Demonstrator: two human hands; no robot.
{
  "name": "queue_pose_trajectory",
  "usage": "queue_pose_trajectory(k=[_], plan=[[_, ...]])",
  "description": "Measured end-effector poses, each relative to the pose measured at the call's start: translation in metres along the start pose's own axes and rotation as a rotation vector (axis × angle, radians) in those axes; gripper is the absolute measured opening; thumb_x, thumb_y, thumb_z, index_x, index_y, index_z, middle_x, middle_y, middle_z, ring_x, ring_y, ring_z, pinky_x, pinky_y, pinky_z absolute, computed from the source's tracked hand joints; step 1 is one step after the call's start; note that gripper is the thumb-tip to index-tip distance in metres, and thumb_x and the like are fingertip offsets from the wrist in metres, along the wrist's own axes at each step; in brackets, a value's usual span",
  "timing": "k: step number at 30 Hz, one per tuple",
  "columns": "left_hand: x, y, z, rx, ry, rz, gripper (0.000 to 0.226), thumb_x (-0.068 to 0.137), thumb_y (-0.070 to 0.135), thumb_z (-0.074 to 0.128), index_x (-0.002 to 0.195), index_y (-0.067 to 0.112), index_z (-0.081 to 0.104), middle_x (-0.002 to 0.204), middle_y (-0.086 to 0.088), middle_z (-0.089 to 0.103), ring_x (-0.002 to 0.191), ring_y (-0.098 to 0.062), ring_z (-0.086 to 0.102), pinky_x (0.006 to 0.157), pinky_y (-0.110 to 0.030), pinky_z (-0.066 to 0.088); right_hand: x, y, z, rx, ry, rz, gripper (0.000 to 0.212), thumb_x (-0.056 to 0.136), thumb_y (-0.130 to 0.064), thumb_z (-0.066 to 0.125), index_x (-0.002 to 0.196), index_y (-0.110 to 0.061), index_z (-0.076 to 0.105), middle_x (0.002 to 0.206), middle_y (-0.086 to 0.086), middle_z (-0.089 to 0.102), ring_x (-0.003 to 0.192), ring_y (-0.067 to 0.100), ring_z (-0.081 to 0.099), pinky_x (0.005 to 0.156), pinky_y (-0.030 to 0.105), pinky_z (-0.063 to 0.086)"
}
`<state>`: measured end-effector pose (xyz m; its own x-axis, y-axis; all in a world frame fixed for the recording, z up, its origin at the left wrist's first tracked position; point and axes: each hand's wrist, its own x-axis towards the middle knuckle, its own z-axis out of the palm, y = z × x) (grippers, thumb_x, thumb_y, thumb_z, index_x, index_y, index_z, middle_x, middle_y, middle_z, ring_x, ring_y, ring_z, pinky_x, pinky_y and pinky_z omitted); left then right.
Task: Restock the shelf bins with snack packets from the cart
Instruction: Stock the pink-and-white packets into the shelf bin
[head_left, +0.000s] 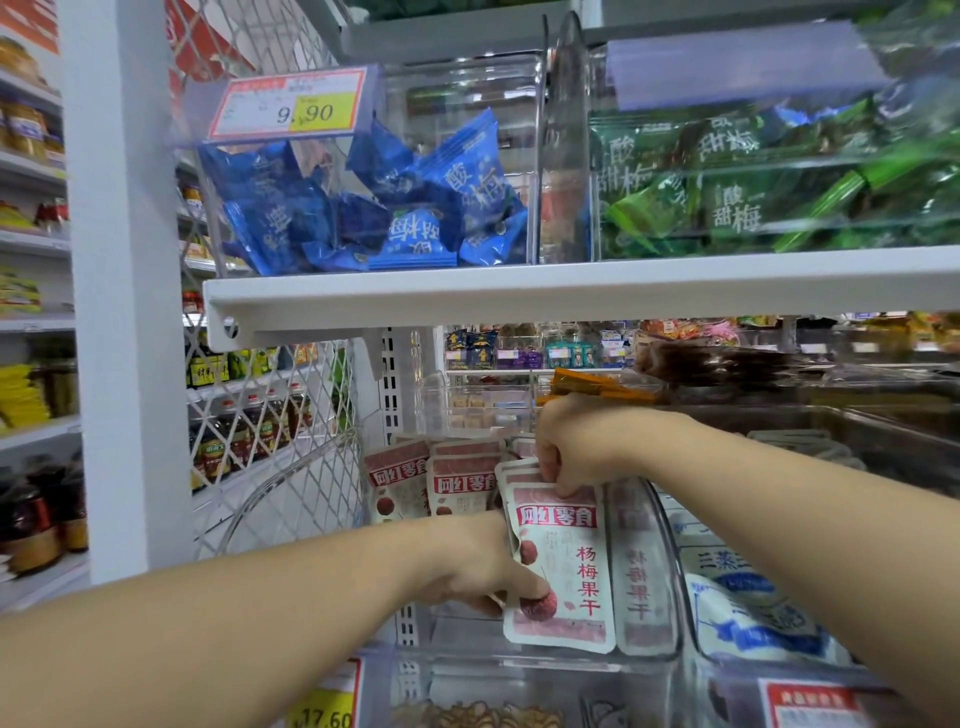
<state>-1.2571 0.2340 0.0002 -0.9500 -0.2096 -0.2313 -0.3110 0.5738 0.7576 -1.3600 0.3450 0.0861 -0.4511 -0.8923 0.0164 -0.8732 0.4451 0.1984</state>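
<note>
- On the lower shelf, at its left end, both hands hold a stack of pink-and-white snack packets (563, 571) upright inside a clear bin (671, 561).
- The left hand (480, 566) grips the stack's lower left edge, fingers curled behind and thumb on the front face.
- The right hand (569, 452) pinches the stack's top edge from above.
- Risk: the packets are slick and held only at two edges, so the stack could fan apart and the rear ones slide down crooked if either grip loosens early.
- Risk: pushing the stack to the far side may tip the standing packets (441, 480) already in the bin, which lean loosely.
- Risk: the upper shelf (571, 293) sits low over the right hand, so a quick lift could knock the knuckles on it.
- Count: two hands; one stack, with one full face showing and about three more top edges behind it.
- Count: at least three same-print packets stand at the far side; a matching face just right of the stack may be a packet or a reflection, I cannot tell.
- Count: above, one bin of blue packets (363, 208) and one of green packets (727, 197), too jumbled to number.
- The cart is out of view.
</note>
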Motion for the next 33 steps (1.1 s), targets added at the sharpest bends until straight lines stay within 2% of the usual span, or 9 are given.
queue_pose_trajectory(k=[3,6,10,14,18,22,26,29,33], plan=[[-0.001,0.0,-0.002,-0.016,-0.006,-0.015,0.021,0.096,0.01,0.065,0.117,0.013,0.06,0.122,-0.009,0.07,0.093,-0.016,0.068,0.087,-0.026,0.058,-0.001,-0.001,-0.001,-0.037,0.017,-0.009,0.026,0.091,-0.026,0.07,0.113,-0.012,0.074,0.11,0.006,0.073,0.097,0.024,0.068,0.085,0.032,0.057],[0.002,-0.002,-0.002,-0.025,-0.016,-0.061,0.036,0.093,0.012,0.069,0.127,0.004,0.058,0.122,-0.012,0.071,0.106,-0.024,0.071,0.094,-0.034,0.057,0.001,0.0,0.0,-0.022,0.013,0.001,0.029,0.091,-0.028,0.072,0.115,-0.012,0.073,0.111,0.006,0.072,0.097,0.023,0.068,0.087,0.034,0.058],[0.002,-0.003,-0.004,-0.011,-0.012,-0.082,0.038,0.093,0.015,0.071,0.128,0.006,0.06,0.122,-0.011,0.071,0.108,-0.024,0.07,0.096,-0.035,0.057,-0.001,0.001,-0.001,0.068,0.017,0.009,0.029,0.09,-0.028,0.074,0.116,-0.017,0.071,0.112,0.001,0.07,0.092,0.017,0.064,0.078,0.025,0.055],[0.001,-0.002,-0.007,0.021,0.016,-0.096,0.042,0.092,0.018,0.072,0.128,0.001,0.058,0.112,-0.012,0.069,0.09,-0.019,0.066,0.09,-0.031,0.058,-0.006,0.004,-0.005,0.118,0.117,0.02,0.021,0.086,-0.028,0.077,0.105,-0.019,0.072,0.098,-0.001,0.067,0.089,0.018,0.064,0.075,0.027,0.054],[-0.007,0.004,-0.013,0.085,0.016,-0.132,0.039,0.093,0.022,0.071,0.124,0.002,0.06,0.102,-0.007,0.07,0.089,-0.017,0.065,0.08,-0.027,0.057,-0.018,0.006,-0.004,0.181,0.199,0.019,0.009,0.09,-0.024,0.07,0.098,-0.021,0.068,0.095,-0.003,0.068,0.079,0.013,0.061,0.062,0.022,0.044],[-0.037,0.023,-0.016,0.272,0.085,-0.11,0.041,0.094,0.027,0.069,0.128,0.008,0.057,0.104,-0.006,0.068,0.089,-0.014,0.067,0.067,-0.022,0.053,-0.045,0.001,-0.006,0.242,0.331,0.018,0.006,0.09,-0.025,0.063,0.095,-0.026,0.067,0.087,-0.008,0.065,0.081,0.014,0.061,0.069,0.027,0.05],[-0.08,0.044,-0.005,0.648,0.385,0.074,0.051,0.095,0.033,0.064,0.142,0.022,0.048,0.134,-0.001,0.062,0.107,-0.016,0.06,0.097,-0.033,0.052,-0.09,-0.011,-0.004,0.308,0.515,-0.04,0.014,0.087,-0.026,0.068,0.101,-0.026,0.073,0.086,-0.017,0.058,0.087,0.008,0.058,0.08,0.027,0.049],[-0.114,0.054,0.017,0.689,0.637,0.317,0.05,0.093,0.039,0.062,0.14,0.04,0.046,0.136,0.014,0.056,0.118,-0.01,0.057,0.098,-0.041,0.052,-0.139,-0.019,0.004,0.345,0.588,-0.099,0.018,0.086,-0.021,0.072,0.105,-0.021,0.073,0.097,-0.01,0.066,0.093,0.01,0.059,0.086,0.026,0.044],[-0.146,0.064,0.069,0.61,0.631,0.558,0.036,0.095,0.041,0.057,0.13,0.046,0.051,0.12,0.024,0.059,0.11,0.0,0.057,0.094,-0.036,0.051,-0.214,-0.023,0.025,0.427,0.623,-0.08,0.023,0.089,-0.023,0.073,0.111,-0.023,0.07,0.107,-0.011,0.067,0.103,0.001,0.055,0.088,0.003,0.034]])
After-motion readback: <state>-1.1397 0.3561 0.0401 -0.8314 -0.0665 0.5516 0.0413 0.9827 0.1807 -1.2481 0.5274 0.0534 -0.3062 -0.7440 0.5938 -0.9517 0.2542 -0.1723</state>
